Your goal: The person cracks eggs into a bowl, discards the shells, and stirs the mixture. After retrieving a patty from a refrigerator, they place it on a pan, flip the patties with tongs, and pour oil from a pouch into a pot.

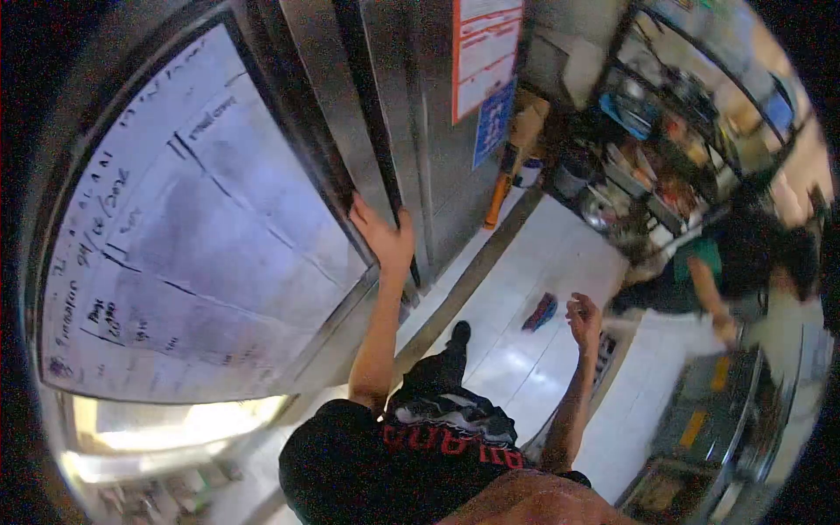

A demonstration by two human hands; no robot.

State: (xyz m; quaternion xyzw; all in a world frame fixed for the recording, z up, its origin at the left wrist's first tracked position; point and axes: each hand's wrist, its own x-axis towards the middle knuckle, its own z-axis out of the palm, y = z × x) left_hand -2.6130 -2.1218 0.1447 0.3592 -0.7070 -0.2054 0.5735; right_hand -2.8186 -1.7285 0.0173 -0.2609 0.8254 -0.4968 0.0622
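Observation:
My left hand is raised against the edge of a dark metal door or cabinet, its fingers apart and nothing in it. It rests beside the frame of a whiteboard with handwriting and ruled lines. My right hand hangs over the tiled floor, its fingers curled and blurred; whether it holds anything I cannot make out.
A rack with pans and goods stands at the upper right. Another person leans in at the right, near grey containers. An orange-handled object stands by the wall. Posters hang above.

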